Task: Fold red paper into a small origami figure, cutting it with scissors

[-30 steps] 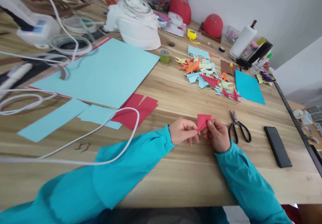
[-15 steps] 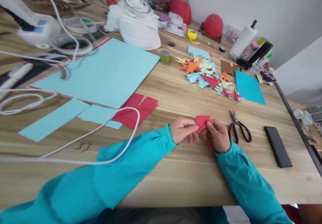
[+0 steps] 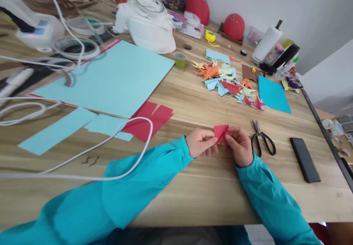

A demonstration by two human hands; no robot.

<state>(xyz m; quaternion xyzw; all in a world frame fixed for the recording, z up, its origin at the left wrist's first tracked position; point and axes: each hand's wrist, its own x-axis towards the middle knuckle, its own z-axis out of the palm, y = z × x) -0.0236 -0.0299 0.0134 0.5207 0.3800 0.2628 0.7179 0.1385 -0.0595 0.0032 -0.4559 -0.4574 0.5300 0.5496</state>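
Pale, streaky wood grain covers the long bench (image 3: 204,193), whose back edge runs along a plain white wall (image 3: 275,0). Between the two hands, nearer the bench's front edge than its back, is a small folded piece of red paper (image 3: 220,131). Its lower left side sits between the thumb and fingers of the left hand (image 3: 202,143), while the right hand (image 3: 239,146) pinches its lower right part, fingertips curled against the fold; most of the red square sticks up beyond both thumbs. Black-handled metal scissors (image 3: 258,131) lie just beside the right hand, and a flat black phone (image 3: 305,159) rests farther toward the bench's right edge. Beyond the hands, toward the back edge, spreads a loose pile of multicoloured folded paper shapes (image 3: 211,72).
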